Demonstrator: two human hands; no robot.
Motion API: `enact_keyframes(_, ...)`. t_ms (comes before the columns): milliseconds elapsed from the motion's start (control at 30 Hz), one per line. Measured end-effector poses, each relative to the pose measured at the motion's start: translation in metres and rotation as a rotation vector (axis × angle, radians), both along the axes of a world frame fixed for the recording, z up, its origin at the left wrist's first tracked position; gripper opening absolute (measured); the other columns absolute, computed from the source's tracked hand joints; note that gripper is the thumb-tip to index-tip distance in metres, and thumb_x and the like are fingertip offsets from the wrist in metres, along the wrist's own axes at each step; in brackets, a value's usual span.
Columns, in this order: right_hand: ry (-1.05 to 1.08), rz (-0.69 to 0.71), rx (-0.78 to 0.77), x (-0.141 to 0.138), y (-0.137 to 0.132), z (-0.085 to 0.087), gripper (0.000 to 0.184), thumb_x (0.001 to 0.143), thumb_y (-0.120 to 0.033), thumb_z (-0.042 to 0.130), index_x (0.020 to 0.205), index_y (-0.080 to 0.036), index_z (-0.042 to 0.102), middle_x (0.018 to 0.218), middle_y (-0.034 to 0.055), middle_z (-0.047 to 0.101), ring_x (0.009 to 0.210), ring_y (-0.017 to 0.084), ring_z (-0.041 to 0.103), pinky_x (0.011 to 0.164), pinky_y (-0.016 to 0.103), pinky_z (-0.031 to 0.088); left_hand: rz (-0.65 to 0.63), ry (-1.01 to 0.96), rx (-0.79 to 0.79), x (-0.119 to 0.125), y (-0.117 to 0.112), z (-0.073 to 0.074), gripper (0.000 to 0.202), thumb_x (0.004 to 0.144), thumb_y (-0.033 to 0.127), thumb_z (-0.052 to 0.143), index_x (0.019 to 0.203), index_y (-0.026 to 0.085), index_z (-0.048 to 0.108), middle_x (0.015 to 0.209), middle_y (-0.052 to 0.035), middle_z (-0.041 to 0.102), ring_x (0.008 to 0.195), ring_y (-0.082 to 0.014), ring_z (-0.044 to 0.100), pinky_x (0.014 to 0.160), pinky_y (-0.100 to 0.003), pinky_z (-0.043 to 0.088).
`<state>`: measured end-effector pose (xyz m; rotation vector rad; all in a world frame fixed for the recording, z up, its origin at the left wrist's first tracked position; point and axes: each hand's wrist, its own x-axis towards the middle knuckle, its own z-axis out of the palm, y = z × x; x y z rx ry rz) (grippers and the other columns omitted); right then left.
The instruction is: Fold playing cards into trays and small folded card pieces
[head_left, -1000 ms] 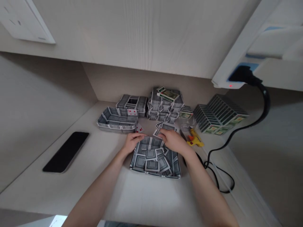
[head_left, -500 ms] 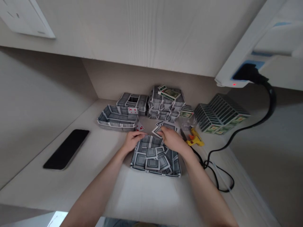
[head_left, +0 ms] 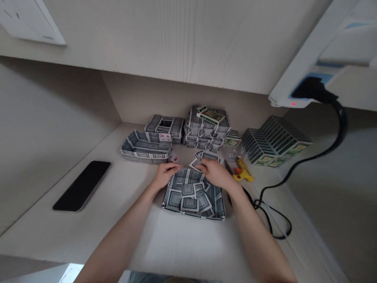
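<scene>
several grey-patterned cards (head_left: 190, 204) overlap inside a shallow card-built tray (head_left: 218, 201)

A phone (head_left: 82, 186) lies left of the tray (head_left: 218, 202) holding loose cards (head_left: 189, 204), a glue gun (head_left: 244, 174) right.

Head view, forward and down, desk (head_left: 182, 243)

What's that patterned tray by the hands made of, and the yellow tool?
The tray looks made of playing cards, probably smooth coated paper: its walls show patterned backs and pale borders like the loose cards inside. The yellow tool seems hard plastic, judging by its bright, even colour, though it's too small to be sure.
</scene>
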<state>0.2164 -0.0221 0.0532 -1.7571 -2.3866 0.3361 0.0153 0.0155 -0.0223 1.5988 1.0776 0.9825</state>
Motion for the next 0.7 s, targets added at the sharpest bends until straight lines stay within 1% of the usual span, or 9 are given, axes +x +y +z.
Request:
enact_keyframes(133,-0.122,0.008,-0.081,-0.006,-0.005,0.007,0.028,0.088,-0.032,0.031,0.092,-0.015,0.052,0.082,0.0099,0.063,0.081,0.018,0.058,0.062,0.023,0.033,-0.012,0.005,0.015,-0.001,0.001,-0.001,0.025,0.069,0.033,0.057,0.08,0.014,0.069,0.083,-0.0043,0.069,0.077,-0.0184,0.061,0.071,-0.026,0.045)
enact_keyframes(233,-0.233,-0.038,-0.102,-0.013,-0.012,0.013,0.028,0.088,-0.031,0.03,0.097,-0.015,0.05,0.086,0.0115,0.063,0.083,0.02,0.059,0.064,0.025,0.036,-0.019,0.014,0.019,-0.001,0.001,-0.002,0.025,0.069,0.033,0.057,0.081,0.014,0.069,0.083,-0.0041,0.069,0.076,-0.0177,0.061,0.07,-0.025,0.045)
enact_keyframes(367,-0.299,-0.061,-0.075,-0.02,-0.019,0.017,0.024,0.088,-0.024,0.03,0.1,-0.016,0.049,0.089,0.0123,0.063,0.085,0.02,0.06,0.067,0.026,0.038,-0.02,0.003,0.01,0.0,0.001,-0.002,0.025,0.069,0.032,0.056,0.079,0.013,0.069,0.08,-0.0042,0.07,0.075,-0.0175,0.061,0.069,-0.025,0.045)
enact_keyframes(500,-0.33,-0.06,-0.02,-0.022,-0.022,0.017,0.023,0.084,-0.015,0.032,0.099,-0.018,0.048,0.089,0.0099,0.064,0.083,0.021,0.06,0.065,0.027,0.04,-0.01,-0.003,0.009,0.001,0.0,0.0,0.024,0.069,0.031,0.057,0.079,0.013,0.069,0.078,-0.0045,0.07,0.074,-0.0175,0.061,0.068,-0.025,0.045)
enact_keyframes(600,-0.346,-0.051,0.013,-0.024,-0.022,0.016,0.023,0.083,-0.014,0.032,0.098,-0.019,0.049,0.089,0.0093,0.064,0.082,0.022,0.06,0.064,0.028,0.041,-0.013,-0.002,0.006,0.0,0.0,-0.001,0.024,0.069,0.032,0.056,0.078,0.013,0.069,0.078,-0.0044,0.07,0.073,-0.0172,0.061,0.067,-0.024,0.045)
enact_keyframes(700,-0.344,-0.063,0.008,-0.025,-0.022,0.016,0.023,0.084,-0.016,0.031,0.098,-0.019,0.049,0.087,0.0097,0.064,0.081,0.022,0.061,0.063,0.028,0.041,-0.015,-0.004,0.006,0.0,0.0,-0.002,0.024,0.069,0.032,0.056,0.078,0.014,0.069,0.079,-0.004,0.07,0.073,-0.0171,0.061,0.067,-0.024,0.044)
